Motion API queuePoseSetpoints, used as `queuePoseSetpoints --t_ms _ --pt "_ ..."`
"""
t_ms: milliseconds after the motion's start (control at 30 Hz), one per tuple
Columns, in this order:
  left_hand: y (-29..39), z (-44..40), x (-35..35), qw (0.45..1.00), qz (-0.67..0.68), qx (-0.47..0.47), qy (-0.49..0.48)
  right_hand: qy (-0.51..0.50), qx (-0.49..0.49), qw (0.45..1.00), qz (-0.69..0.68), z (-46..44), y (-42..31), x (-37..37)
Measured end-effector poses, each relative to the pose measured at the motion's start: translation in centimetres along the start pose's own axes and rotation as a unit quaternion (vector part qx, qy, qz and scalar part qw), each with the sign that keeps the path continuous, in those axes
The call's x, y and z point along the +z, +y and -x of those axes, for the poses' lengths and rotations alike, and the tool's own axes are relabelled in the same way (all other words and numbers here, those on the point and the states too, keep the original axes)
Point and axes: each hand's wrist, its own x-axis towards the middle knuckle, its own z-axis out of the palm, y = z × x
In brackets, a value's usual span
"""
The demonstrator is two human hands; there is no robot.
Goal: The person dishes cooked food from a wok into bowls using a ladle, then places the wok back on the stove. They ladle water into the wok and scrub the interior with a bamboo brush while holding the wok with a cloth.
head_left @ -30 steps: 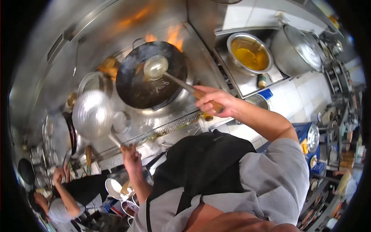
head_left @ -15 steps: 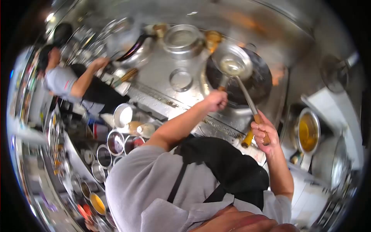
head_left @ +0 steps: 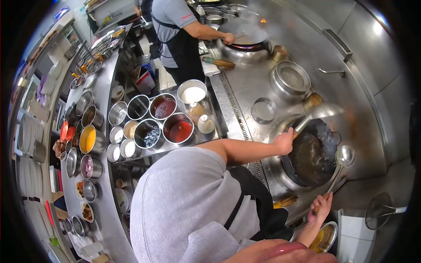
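My left hand [head_left: 284,142] is closed round the handle of a large strainer [head_left: 322,111], whose broad head is over the far-left rim of a dark wok [head_left: 309,160]. Smoke rises from the wok, and dark liquid shows in it. In my right hand [head_left: 321,205], fingers wrapped round its wooden handle, is a long ladle [head_left: 345,156]. The ladle's bowl hangs over the wok's right edge, near its loop handle.
Left of me stand pots of sauces [head_left: 179,130] and two squat bottles [head_left: 205,124]. A co-worker [head_left: 175,35] works at another steaming wok [head_left: 245,48]. A ring [head_left: 263,110], a metal pot [head_left: 290,79] and a bamboo brush [head_left: 285,202] lie on the stove.
The view has swung left, bringing the sauce pots and co-worker closer to the middle. The strainer and ladle, overlapping above the wok half a second ago, are now apart.
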Motion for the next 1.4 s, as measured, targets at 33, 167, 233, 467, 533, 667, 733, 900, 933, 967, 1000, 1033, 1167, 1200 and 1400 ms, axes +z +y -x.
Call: queuePoseSetpoints --t_ms 33,167,233,467,533,667,733,900,933,967,1000,1033,1167,1200,1400 --pt "-0.7 -0.5 0.7 0.998 -0.023 0.052 0.032 0.007 0.000 1.000 -0.030 -0.1 -0.4 0.6" --pt "-0.9 -0.3 0.4 0.993 -0.057 0.102 0.025 -0.129 0.021 0.970 -0.205 -2.3 -1.1 0.3" --pt "-2.2 -0.9 1.8 0.998 0.018 0.052 0.015 -0.167 0.064 0.948 -0.264 -3.7 -0.2 0.8" --pt "-10.3 -0.8 -1.5 0.954 0.299 -0.013 0.032 -0.058 -0.012 0.969 0.239 -5.3 7.1 -1.1" --pt "-11.7 0.7 -4.7 0.887 0.452 -0.095 -0.030 -0.054 -0.010 0.960 0.273 -4.1 9.2 -2.8" --pt "-17.7 0.4 -5.9 0.847 0.504 -0.161 -0.051 -0.093 0.106 0.985 0.097 0.7 8.4 -1.4" --pt "-20.3 0.3 -5.3 0.817 0.535 -0.212 -0.043 -0.096 0.140 0.984 0.049 0.3 8.0 -1.9" --pt "-24.1 -0.7 -3.7 0.811 0.504 -0.288 -0.074 -0.131 0.133 0.979 -0.076 -3.9 10.8 -2.5" --pt "-24.2 -0.9 -3.5 0.806 0.506 -0.298 -0.078 -0.113 0.092 0.988 0.048 -4.6 11.4 -2.0" --pt "-24.2 -1.0 -3.2 0.820 0.484 -0.299 -0.070 -0.093 0.074 0.986 0.121 -4.7 12.4 -1.6" --pt "-24.4 -1.1 -3.4 0.819 0.484 -0.300 -0.070 -0.093 0.075 0.985 0.122 -4.1 12.4 -0.9" --pt "-24.7 -1.2 -3.9 0.841 0.440 -0.299 -0.093 -0.084 0.074 0.982 0.150 -3.0 12.0 0.1" --pt "-28.0 -4.4 -0.3 0.970 -0.179 -0.124 0.112 -0.082 0.140 0.986 0.033 1.0 8.4 3.3" --pt "-25.7 -4.1 -0.8 0.985 -0.126 -0.005 0.118 -0.102 0.165 0.979 -0.061 1.2 8.1 3.3" --pt "-3.9 2.6 -1.1 0.890 0.104 0.422 -0.141 -0.352 0.130 0.913 -0.157 -0.1 7.9 4.4"
